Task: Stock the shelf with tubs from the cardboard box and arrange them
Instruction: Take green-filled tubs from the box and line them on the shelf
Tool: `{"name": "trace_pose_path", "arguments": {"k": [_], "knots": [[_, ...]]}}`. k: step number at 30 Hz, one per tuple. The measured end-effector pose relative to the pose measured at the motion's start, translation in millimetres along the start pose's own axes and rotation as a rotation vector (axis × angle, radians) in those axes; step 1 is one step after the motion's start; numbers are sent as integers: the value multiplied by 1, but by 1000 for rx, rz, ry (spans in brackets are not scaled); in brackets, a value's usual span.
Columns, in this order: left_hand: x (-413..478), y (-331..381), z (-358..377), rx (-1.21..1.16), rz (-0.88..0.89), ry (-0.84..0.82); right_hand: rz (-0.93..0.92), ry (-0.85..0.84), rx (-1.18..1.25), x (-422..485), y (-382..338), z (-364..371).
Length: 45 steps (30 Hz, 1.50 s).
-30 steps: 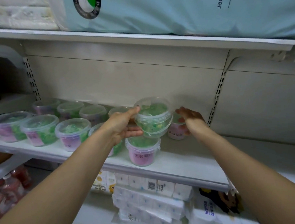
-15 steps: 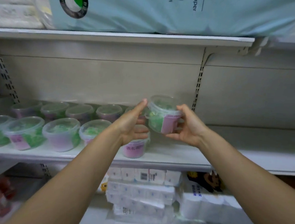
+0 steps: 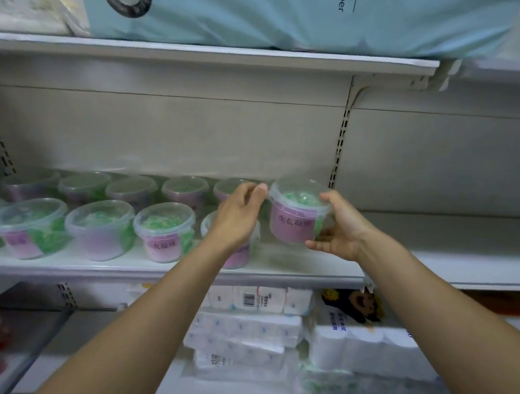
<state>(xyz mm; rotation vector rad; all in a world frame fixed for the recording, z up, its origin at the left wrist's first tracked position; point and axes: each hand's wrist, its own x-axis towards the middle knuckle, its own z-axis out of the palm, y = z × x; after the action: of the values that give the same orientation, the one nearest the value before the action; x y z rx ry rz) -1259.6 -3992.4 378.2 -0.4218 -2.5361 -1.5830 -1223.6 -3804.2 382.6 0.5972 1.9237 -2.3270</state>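
While ten tubs (image 3: 164, 236) sit shelved, right hand (image 3: 340, 231) grips one tub (image 3: 294, 221), left hand (image 3: 238, 217) touching.

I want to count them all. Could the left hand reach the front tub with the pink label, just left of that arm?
Probably yes. The left hand sits just right of that front tub, nothing stands between them, and the right hand carries the raised tub.
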Motion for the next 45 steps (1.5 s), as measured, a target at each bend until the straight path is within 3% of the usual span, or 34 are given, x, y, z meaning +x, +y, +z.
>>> {"name": "trace_pose_path", "arguments": {"k": [2,6,10,16,24,32,42,45], "knots": [[-2,-20,-9,274,132,77,20,77,14,5,7,-1],[-7,-55,-23,588,136,-38,88,133,-25,16,28,3],[-11,-56,-27,614,169,-31,92,159,-151,21,37,9],[-11,-61,-29,586,164,-39,92,297,-543,31,37,8],[-9,-66,-31,566,185,-55,-263,420,-637,46,30,8],[-10,-62,-31,556,136,-68,-280,325,-670,47,22,5],[-22,-61,-27,533,126,-68,-293,385,-795,43,33,-5],[-47,-64,-30,472,172,34,-444,482,-948,22,44,-11]]}}
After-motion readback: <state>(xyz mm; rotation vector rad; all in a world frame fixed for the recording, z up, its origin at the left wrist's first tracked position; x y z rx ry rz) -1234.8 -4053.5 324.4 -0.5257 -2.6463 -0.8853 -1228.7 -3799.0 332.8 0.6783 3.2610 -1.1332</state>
